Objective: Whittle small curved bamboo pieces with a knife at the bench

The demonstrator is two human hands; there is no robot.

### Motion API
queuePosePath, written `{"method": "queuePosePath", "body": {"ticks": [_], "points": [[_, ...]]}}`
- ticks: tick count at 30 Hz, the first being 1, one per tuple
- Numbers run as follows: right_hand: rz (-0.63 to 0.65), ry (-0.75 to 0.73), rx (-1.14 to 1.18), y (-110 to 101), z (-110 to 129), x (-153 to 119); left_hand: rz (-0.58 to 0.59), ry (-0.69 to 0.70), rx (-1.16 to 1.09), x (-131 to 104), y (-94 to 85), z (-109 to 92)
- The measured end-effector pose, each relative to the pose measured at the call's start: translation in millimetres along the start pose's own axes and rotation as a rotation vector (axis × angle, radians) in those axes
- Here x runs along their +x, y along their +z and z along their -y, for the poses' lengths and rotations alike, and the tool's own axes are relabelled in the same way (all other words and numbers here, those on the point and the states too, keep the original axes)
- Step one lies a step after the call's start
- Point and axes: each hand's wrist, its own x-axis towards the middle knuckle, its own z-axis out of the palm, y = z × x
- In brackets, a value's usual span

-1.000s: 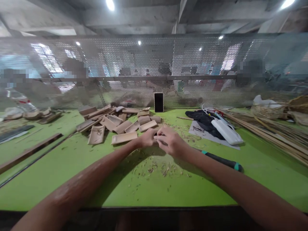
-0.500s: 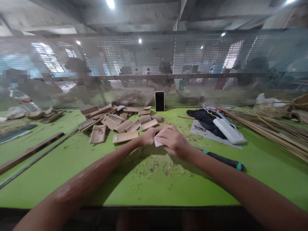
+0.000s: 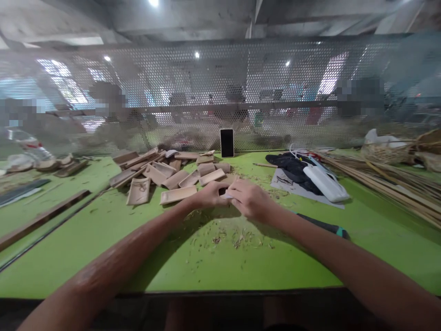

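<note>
My left hand [image 3: 211, 195] is closed around a small bamboo piece [image 3: 223, 190], mostly hidden by the fingers, above the green table [image 3: 220, 271]. Against its right side, my right hand [image 3: 250, 198] pinches a small white sheet [image 3: 226, 196], perhaps paper or cloth. The two hands meet over this piece. Just left of them lies a pile of curved bamboo pieces [image 3: 178, 195]. Shavings [image 3: 237, 239] are scattered on the table below the hands.
A black-screened device [image 3: 227, 143] stands by the perforated screen [image 3: 193, 73]. Right: black cloth [image 3: 292, 169], white case [image 3: 325, 183], dark-handled tool [image 3: 320, 224], bamboo strips [image 3: 386, 184]. Left: long wooden strip [image 3: 44, 218], bottle [image 3: 31, 145]. People sit behind the screen.
My right hand has shifted slightly and its fingers look less bunched over the piece. Less of the white sheet shows, and the dark hollow by my left hand shows more. The view has moved slightly.
</note>
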Motion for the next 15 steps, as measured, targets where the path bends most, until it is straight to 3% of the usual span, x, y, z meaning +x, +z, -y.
{"method": "queuePosePath", "body": {"ticks": [5, 9, 15], "points": [[-0.024, -0.011, -0.048, 6.3, 0.9, 1.4, -0.021, 0.025, -0.042, -0.4, -2.2, -0.7], [0.026, -0.041, -0.065, 5.5, 2.1, 0.6, -0.003, 0.045, -0.117, -1.1, -0.6, -0.1], [-0.013, -0.06, -0.137, 4.7, 1.9, 2.9, -0.022, -0.016, -0.106, -1.0, 0.1, -0.7]]}}
